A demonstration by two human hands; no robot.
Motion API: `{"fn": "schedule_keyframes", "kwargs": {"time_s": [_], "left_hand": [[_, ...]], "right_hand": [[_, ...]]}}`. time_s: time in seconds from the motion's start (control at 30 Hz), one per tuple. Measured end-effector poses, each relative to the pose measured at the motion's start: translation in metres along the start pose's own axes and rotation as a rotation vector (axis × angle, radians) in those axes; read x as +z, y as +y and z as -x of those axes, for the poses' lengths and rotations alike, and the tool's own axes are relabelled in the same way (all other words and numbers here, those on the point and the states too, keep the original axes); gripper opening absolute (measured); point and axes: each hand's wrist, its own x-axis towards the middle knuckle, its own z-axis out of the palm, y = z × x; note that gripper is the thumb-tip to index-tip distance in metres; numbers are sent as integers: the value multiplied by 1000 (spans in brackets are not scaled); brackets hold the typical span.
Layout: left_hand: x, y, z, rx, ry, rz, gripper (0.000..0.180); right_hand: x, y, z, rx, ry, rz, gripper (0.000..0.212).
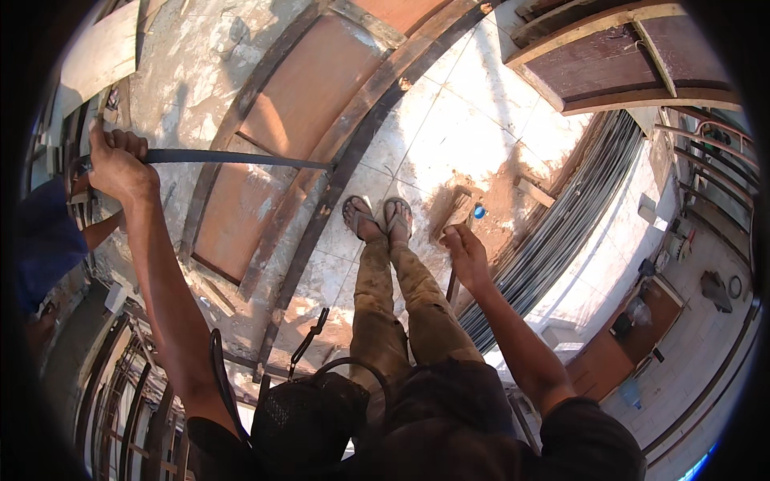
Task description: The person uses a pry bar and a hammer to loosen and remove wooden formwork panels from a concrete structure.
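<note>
My left hand (123,163) is raised at the left with its fingers wrapped round a long, dark, flat bar (233,157). From my fist the bar runs right, its far end by the dark edge beam of a curved wooden panel frame (309,100) with reddish-brown panels. Out in front of my right leg is my right hand (468,258), thumb and fingers pinched together; whatever they may hold is too small to tell. Just beyond it a short wood block (453,212) lies on the dusty floor near a small blue round object (480,211).
At the left a person in blue clothing (48,240) stands close by. A bundle of long thin metal rods (569,208) lies along the right. Another panelled wooden form (609,64) is at the upper right. My sandalled feet (377,216) stand on pale floor tiles.
</note>
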Motion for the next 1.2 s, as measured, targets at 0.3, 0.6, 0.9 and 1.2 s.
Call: {"fn": "schedule_keyframes", "kwargs": {"time_s": [0.3, 0.6, 0.9, 1.2], "left_hand": [[48, 17, 231, 258, -749, -294, 33], [28, 31, 157, 431, -688, -630, 35], [-146, -20, 166, -236, -371, -737, 36], [-247, -38, 232, -501, -314, -808, 28]], "right_hand": [[77, -203, 8, -663, -194, -429, 56], [145, -277, -60, -606, -101, -713, 28], [293, -412, -215, -879, 101, -79, 50], [322, -386, -190, -615, -380, -283, 33]]}}
